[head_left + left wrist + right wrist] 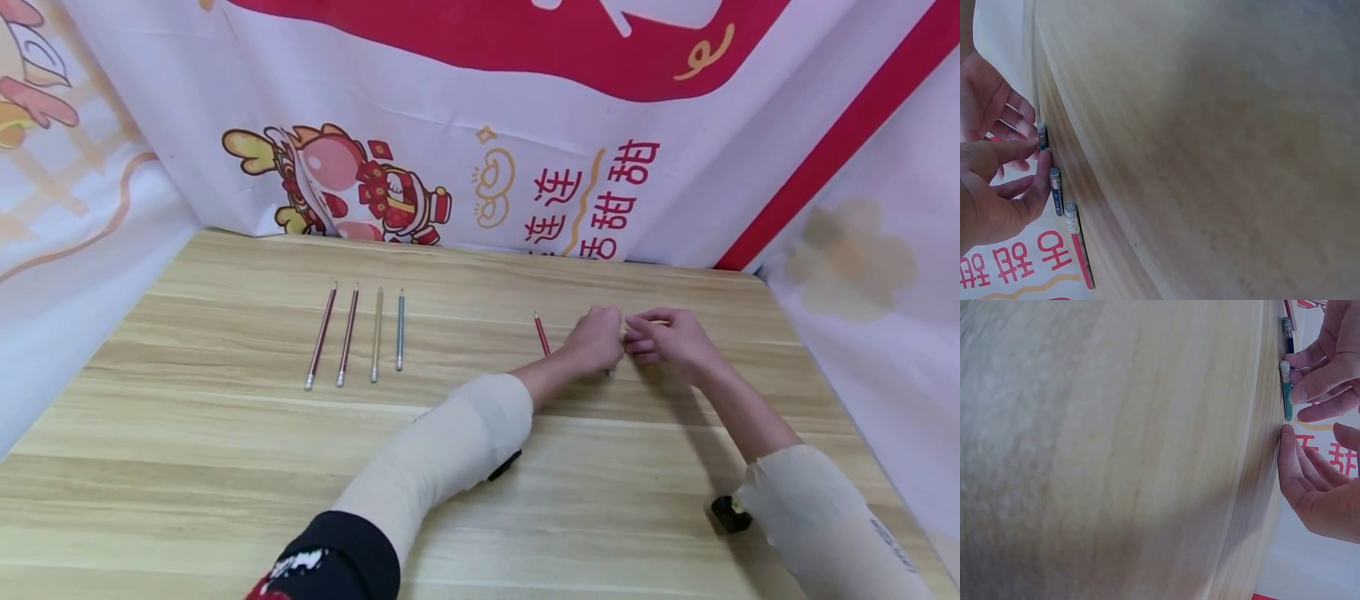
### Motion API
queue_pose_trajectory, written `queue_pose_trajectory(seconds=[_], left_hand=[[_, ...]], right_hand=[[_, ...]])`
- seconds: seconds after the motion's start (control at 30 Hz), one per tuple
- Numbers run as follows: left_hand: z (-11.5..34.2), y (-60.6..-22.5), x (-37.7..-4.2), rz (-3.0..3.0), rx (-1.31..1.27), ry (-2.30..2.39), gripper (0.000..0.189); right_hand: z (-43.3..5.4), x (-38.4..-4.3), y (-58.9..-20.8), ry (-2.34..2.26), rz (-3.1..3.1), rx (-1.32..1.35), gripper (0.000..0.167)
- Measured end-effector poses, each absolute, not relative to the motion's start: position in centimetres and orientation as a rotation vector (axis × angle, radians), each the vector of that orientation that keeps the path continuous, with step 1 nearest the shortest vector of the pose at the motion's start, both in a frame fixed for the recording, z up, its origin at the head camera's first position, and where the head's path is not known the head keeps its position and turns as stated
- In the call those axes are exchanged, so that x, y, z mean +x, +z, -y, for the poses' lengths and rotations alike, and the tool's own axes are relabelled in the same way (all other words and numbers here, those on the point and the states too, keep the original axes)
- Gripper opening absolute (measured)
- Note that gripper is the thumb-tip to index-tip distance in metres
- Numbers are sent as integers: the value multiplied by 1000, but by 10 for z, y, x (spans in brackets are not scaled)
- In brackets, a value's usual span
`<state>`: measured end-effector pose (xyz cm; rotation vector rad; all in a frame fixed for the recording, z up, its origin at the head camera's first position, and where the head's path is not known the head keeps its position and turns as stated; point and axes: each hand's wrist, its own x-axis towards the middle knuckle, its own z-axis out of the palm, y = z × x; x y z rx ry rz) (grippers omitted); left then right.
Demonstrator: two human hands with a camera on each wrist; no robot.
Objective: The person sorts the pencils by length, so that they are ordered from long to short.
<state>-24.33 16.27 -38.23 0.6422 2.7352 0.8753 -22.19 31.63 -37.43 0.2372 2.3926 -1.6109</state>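
Both hands meet over the right part of the wooden table. My left hand (596,337) pinches a green pencil (1042,136) between thumb and a finger, near its eraser end. That pencil lies almost flat; my left hand mostly hides it in the head view. Beside it lie a dark blue pencil (1057,190) and a red pencil (1080,250), eraser ends toward me. Just right of the green pencil is my right hand (675,342), its fingers loosely bent and holding nothing. In the right wrist view, a right fingertip (1287,430) comes close to the green pencil's far part.
On the left of the table (225,467), two dark red pencils (322,333), a pale yellow pencil (377,333) and a blue pencil (401,329) lie side by side, apart from one another. A printed cloth (465,108) hangs along the back edge.
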Motion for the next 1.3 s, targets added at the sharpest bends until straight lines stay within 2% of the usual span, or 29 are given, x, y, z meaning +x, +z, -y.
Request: queue_pose_trajectory(seconds=[0.3, 0.5, 0.8, 1.03, 1.3], left_hand=[[-162, -397, -263, -2685, 614, 888, 16], [-141, -376, -252, -2674, 625, 978, 15], [-108, -367, -255, -2778, 636, 848, 27], [-92, -367, -261, -2810, 581, 705, 20], [-84, -376, -268, -2684, 455, 836, 13]], right_hand=[[-314, -222, -375, -1622, -2385, 222, 58], [-313, -225, -375, -1589, -2401, 225, 58], [-308, -224, -370, -1616, -2417, 219, 56], [-307, -222, -370, -1623, -2424, 199, 53], [-303, -224, -374, -1661, -2382, 179, 53]])
